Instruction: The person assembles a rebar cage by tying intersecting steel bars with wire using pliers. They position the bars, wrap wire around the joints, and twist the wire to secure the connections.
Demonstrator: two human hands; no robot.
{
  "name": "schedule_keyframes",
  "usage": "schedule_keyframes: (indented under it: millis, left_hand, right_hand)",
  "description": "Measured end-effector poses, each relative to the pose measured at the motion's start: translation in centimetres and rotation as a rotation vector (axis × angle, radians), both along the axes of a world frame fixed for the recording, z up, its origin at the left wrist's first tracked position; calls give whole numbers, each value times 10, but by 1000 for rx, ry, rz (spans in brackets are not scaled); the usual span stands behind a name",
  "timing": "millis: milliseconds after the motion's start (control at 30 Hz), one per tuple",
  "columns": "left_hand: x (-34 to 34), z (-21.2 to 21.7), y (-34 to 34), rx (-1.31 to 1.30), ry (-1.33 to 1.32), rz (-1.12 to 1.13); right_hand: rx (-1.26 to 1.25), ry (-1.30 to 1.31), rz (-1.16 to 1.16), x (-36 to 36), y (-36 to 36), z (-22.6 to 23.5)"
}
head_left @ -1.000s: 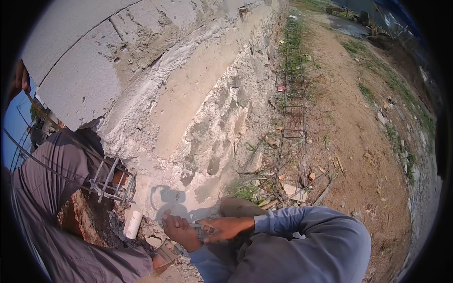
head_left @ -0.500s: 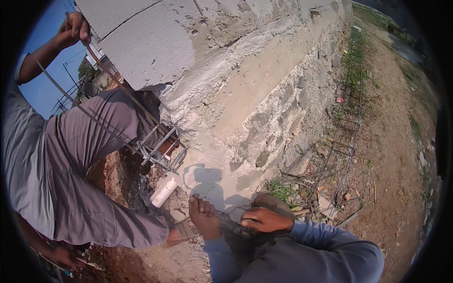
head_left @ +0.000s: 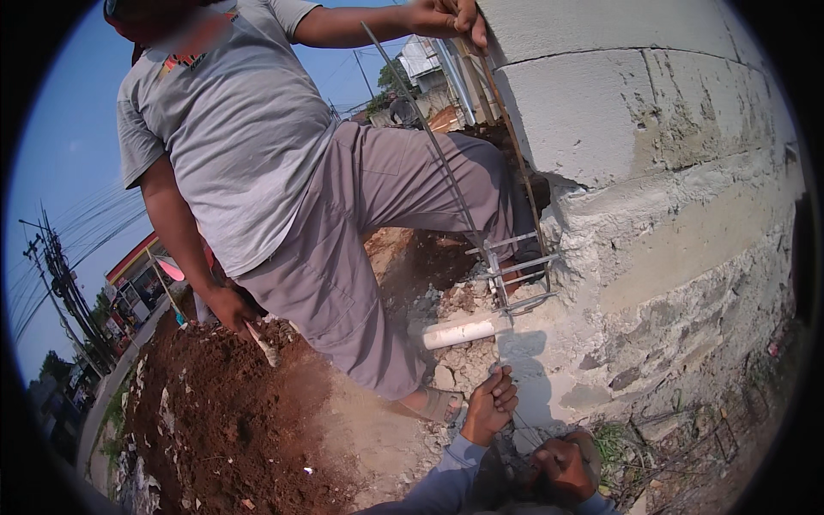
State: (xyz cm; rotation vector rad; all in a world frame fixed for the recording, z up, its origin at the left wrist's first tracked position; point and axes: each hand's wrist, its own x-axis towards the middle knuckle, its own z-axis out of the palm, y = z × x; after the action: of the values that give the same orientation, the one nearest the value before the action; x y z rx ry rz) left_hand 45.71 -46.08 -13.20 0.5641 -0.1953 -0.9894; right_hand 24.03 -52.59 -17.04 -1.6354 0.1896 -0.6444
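My left hand point(head_left: 489, 410) is raised with its fingers pinched together. Thin wires point(head_left: 525, 429) run from beside it down toward my right hand point(head_left: 562, 468). That hand is low by my knee, its fingers curled; what they hold is hidden. Beyond my hands, steel reinforcing bars with square stirrups point(head_left: 515, 268) rise at the wall's corner. A white plastic pipe point(head_left: 463, 331) lies at their foot. A co-worker's hand point(head_left: 463, 21) grips the top of a rusty bar point(head_left: 512, 129). The co-worker's other hand point(head_left: 232, 311) holds a light-coloured tool point(head_left: 264, 345).
A block wall point(head_left: 584, 120) on a rough concrete base fills the right side. The co-worker's sandalled foot point(head_left: 442, 405) is close to my left hand. Reddish soil point(head_left: 232, 429) is heaped at left. A steel cage point(head_left: 704, 446) lies on the ground at right.
The view has swung left and up, bringing more of the co-worker and street into sight. My right hand, stretched over my knee before, is now curled. My left hand stays raised and closed.
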Motion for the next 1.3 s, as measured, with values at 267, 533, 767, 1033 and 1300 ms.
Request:
schedule_keyframes:
  millis: [267,533,767,1033,1300]
  left_hand:
    - [-18,13,-4,87,-43,53]
    - [-38,31,-11,67,-184,169]
    - [-42,53,-32,-10,-202,455]
    - [-37,25,-16,167,-468,538]
    - [-56,-13,-12,286,-411,412]
  right_hand:
    - [-42,-73,6,2,-13,-33]
    - [48,26,327,9,-17,-33]
    - [-246,170,24,11,17,28]
    - [-1024,240,-56,-11,-79,29]
    - [-767,236,246,1,-119,100]
